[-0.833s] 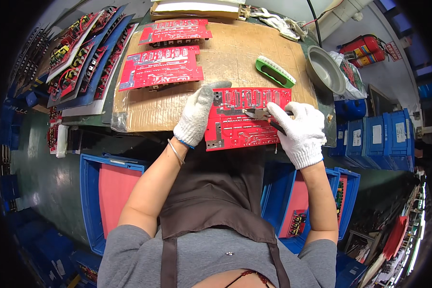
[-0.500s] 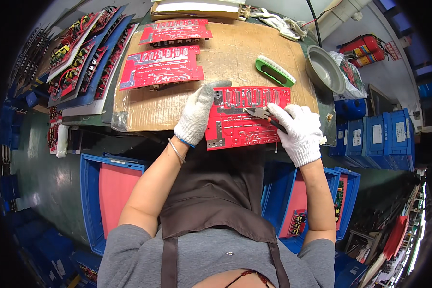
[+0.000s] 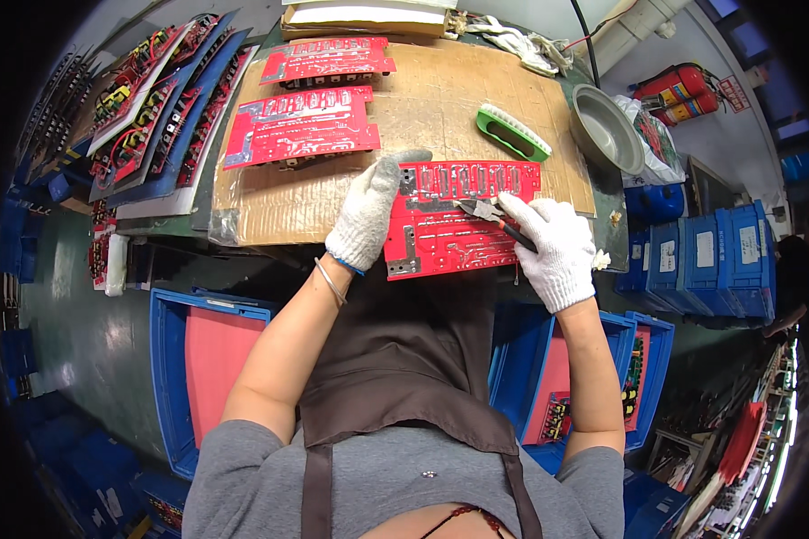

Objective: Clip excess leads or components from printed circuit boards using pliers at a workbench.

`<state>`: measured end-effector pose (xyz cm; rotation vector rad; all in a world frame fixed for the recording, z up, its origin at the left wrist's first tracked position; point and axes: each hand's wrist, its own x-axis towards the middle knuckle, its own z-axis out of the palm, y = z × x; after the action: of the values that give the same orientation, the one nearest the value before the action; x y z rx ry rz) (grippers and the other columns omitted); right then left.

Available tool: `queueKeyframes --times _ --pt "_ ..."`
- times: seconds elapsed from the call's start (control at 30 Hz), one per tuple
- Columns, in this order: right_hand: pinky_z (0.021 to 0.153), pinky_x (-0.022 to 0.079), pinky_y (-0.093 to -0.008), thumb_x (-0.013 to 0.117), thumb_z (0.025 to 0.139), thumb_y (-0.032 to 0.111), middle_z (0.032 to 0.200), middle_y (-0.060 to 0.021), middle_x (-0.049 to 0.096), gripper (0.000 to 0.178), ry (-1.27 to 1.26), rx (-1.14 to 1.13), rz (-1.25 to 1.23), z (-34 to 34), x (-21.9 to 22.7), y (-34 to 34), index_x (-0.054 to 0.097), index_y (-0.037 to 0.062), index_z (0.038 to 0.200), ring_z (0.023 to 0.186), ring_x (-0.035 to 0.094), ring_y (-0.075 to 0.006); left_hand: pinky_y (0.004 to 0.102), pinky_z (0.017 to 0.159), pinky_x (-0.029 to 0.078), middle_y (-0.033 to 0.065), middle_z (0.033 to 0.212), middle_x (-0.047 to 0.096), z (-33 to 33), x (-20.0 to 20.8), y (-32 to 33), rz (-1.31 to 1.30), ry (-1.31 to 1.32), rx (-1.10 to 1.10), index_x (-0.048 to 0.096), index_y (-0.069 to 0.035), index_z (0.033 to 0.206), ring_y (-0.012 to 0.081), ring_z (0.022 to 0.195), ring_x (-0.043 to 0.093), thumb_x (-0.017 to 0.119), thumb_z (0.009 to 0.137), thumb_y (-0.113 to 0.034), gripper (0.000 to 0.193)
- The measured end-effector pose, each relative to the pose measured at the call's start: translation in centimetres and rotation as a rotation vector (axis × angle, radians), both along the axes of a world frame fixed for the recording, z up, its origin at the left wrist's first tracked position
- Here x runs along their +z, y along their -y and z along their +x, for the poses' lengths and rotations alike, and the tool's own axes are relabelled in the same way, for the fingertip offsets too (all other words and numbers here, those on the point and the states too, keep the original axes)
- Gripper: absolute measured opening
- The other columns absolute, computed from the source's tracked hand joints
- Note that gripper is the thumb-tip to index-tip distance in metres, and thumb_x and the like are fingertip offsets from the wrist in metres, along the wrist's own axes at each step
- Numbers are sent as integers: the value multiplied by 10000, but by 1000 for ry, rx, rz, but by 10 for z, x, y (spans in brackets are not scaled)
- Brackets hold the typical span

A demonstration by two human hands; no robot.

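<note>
A red circuit board (image 3: 454,238), solder side up, is held at the table's front edge. My left hand (image 3: 368,207), in a white knit glove, grips its left edge, with the fingers partly hidden behind it. In my gloved right hand (image 3: 553,251) is a pair of cutting pliers (image 3: 494,217) with dark handles. The pliers' tips rest on or just over the grey solder area in the board's upper left part; contact cannot be told. Two more red boards, a nearer one (image 3: 306,130) and a farther one (image 3: 328,61), lie solder side up at the back left.
Cardboard (image 3: 431,85) covers the table. A green brush (image 3: 512,133) and a grey metal bowl (image 3: 607,130) sit at the right. Stacked boards (image 3: 162,108) stand at the left. Blue crates (image 3: 710,265) are at the right; a blue bin (image 3: 173,386) stands below the table.
My right hand and the pliers have shifted slightly left. The board has moved very little in my left hand. A person's arm has appeared at the far right.
</note>
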<state>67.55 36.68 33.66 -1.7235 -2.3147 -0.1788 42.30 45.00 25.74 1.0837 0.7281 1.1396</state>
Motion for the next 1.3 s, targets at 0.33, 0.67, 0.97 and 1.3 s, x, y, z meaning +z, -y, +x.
queueKeyframes --times 0.33,0.67,0.97,1.3 --pt "853 519 -326 659 760 -49 997 -106 674 533 -516 -306 60 42 -13 60 692 76 1276 915 655 -242 324 1043 486 119 1260 696 11 6 1 73 -50 44 641 40 1328 169 1143 636 435 1115 -459 580" --pt "838 534 -407 698 818 133 993 -96 641 497 -72 -897 -57 116 -19 143 676 233 1305 943 654 -289 393 1016 549 167 1305 651 5 -4 -1 -107 105 -2 536 54 1415 228 1145 661 418 1107 -494 639" --pt "816 528 -492 789 786 272 1072 -85 620 604 405 -1070 -213 105 -18 115 621 384 1355 1004 636 -335 343 1024 504 140 1286 669 5 -2 -1 -51 -28 31 619 37 1348 178 1142 634 441 1105 -481 599" --pt "966 494 -504 789 791 232 1226 -153 609 705 235 -1250 -291 86 5 94 526 299 1441 1171 594 -363 328 997 529 134 1258 684 3 12 4 -54 5 28 616 50 1347 165 1105 657 458 1097 -498 622"
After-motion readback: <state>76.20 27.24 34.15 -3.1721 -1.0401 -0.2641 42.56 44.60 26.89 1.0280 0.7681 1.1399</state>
